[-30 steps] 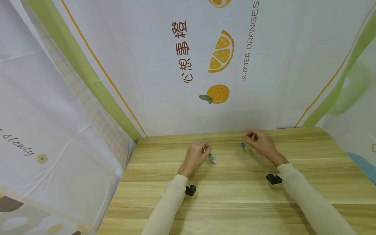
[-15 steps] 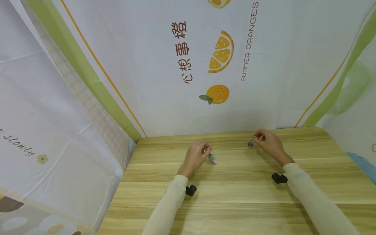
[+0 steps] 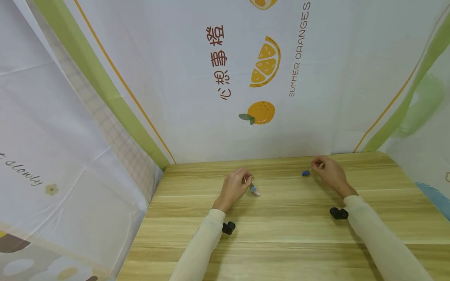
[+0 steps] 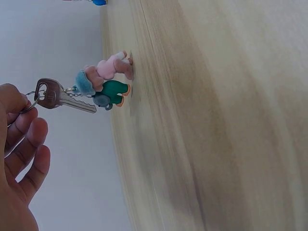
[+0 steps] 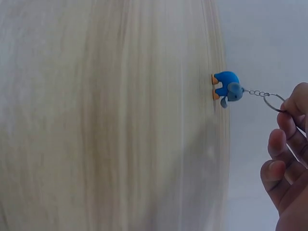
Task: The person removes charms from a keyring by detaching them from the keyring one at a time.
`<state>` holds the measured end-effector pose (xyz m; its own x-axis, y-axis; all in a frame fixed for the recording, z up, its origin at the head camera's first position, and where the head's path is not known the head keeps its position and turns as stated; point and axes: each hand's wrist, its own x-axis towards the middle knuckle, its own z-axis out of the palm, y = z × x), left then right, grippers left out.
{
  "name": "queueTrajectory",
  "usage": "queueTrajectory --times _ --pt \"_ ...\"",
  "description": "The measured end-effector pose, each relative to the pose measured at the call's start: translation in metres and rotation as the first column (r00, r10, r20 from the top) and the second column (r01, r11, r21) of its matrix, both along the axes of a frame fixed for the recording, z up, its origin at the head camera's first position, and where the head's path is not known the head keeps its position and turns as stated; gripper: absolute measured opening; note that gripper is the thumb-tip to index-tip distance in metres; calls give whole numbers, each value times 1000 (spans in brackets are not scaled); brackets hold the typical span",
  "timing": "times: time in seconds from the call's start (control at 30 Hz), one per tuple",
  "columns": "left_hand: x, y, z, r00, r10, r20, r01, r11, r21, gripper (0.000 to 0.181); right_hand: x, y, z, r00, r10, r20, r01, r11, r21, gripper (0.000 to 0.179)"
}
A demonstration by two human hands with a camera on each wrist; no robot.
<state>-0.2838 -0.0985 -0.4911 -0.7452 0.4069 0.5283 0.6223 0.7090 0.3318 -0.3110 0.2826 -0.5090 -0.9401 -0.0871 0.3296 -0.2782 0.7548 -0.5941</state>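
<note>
Between thumb and forefinger, my left hand (image 3: 234, 186) pinches a metal key ring (image 4: 32, 105). A key (image 4: 54, 97) hangs from it, along with a pink figure (image 4: 113, 66) wearing a blue cap and a green elephant figure (image 4: 115, 90). Their feet are at the wooden tabletop. To the right, my right hand (image 3: 330, 174) pinches the ring (image 5: 273, 102) of an elephant keychain. Its blue elephant (image 5: 226, 84) with orange feet is at the tabletop, the short chain stretched out to the ring. No key shows on this ring.
Both keychains are near the back of the wooden table (image 3: 274, 249). A white cloth (image 3: 190, 117) printed with oranges hangs behind it, and more cloth hangs at both sides. Black wrist-worn pieces (image 3: 338, 213) stick out below the cream sleeves (image 3: 372, 234).
My right hand has moved rightward, taking the blue elephant keychain along, away from the left one. The left hand and its keychain have stayed in place.
</note>
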Motion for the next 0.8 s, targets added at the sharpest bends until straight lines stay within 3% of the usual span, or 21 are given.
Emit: queueTrajectory --times 0.4,0.8 --pt "1 1 -1 1000 -9 -16 9 1000 -7 8 1 14 -5 999 -44 9 44 999 -5 20" --pt "1 1 -1 1000 -10 -21 10 1000 -5 7 5 30 -12 991 -102 87 99 995 27 28"
